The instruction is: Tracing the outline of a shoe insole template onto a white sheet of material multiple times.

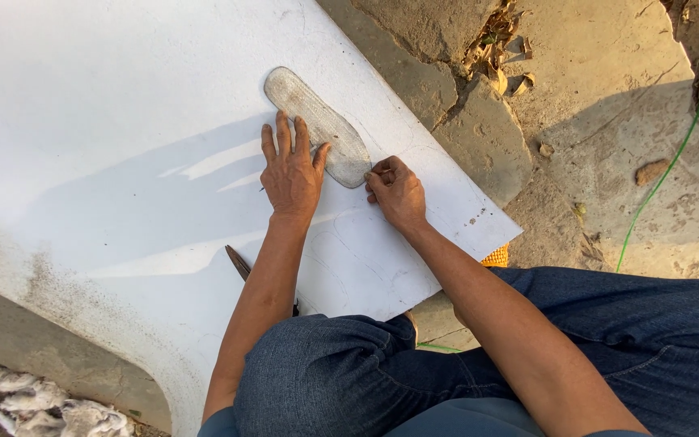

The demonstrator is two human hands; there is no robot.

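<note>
Fingers of two hands pin one sole-shaped template (320, 125) on one white sheet (123, 121).

One large white flat sheet (123, 97) lies across cracked stone ground, and one grey sole-shaped template (317, 125) lies on it. Two bare hands are in view, one left hand (291, 174) and one right hand (396, 193), and one dark pointed blade (238, 262) shows on the sheet. Off the sheet there are one thin green cord (657, 182), one cluster of dry brown leaves (499, 53) and one heap of whitish rags (46, 405).
</note>
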